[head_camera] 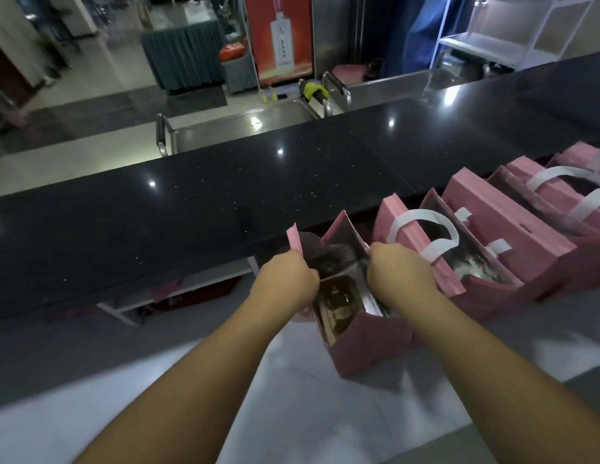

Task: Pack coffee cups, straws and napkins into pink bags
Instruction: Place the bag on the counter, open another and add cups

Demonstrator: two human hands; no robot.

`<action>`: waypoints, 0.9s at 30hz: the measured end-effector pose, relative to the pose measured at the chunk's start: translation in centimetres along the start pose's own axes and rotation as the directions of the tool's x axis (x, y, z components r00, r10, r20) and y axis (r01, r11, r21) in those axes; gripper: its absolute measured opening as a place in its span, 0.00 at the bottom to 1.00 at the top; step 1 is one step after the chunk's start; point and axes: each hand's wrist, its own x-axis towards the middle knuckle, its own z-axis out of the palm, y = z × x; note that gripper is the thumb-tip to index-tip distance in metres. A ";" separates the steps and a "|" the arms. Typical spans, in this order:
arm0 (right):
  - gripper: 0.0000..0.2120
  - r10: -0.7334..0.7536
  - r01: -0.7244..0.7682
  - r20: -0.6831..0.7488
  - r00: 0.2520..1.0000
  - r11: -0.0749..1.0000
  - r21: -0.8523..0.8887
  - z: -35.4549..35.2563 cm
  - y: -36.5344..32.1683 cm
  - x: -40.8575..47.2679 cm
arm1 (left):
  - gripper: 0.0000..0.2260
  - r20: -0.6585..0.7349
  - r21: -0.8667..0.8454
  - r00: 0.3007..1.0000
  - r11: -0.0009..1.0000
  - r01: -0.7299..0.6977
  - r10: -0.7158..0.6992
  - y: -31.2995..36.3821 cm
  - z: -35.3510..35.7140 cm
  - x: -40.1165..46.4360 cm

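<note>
Left hand (285,279) and right hand (397,274) each gripping the pink bag (369,346) rim — contents blurred, fingertips hidden.

- Near bag (369,346): plain pink outside, dark inside.
- Bags to the right (513,236): the same pink, with white handles (422,226).
- Counter (191,209): glossy black, flecked with tiny pale specks (and bright light spots).
- Far poster (278,35): red-orange, showing a white bottle.
- Far table cloth (184,58): grey-teal.
</note>
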 end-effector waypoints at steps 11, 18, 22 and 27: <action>0.06 -0.185 0.182 0.093 0.978 0.982 0.046 -0.4 -13.1 -7.4 | 0.07 -0.181 -0.331 0.973 0.941 0.075 -0.141 -16.1 -5.4 -11.2; 0.07 -0.451 0.433 0.170 0.876 0.892 0.133 4.3 -28.1 -16.6 | 0.08 -0.313 -0.411 0.864 0.876 0.251 -0.394 -32.5 -7.3 -23.8; 0.08 -0.544 0.520 0.199 0.815 0.839 0.161 7.2 -36.4 -23.2 | 0.10 -0.357 -0.491 0.785 0.817 0.303 -0.506 -41.5 -7.6 -32.0; 0.13 -0.680 0.646 0.216 0.700 0.733 0.215 10.4 -45.6 -32.2 | 0.08 -0.406 -0.560 0.678 0.753 0.346 -0.613 -50.6 -6.4 -41.8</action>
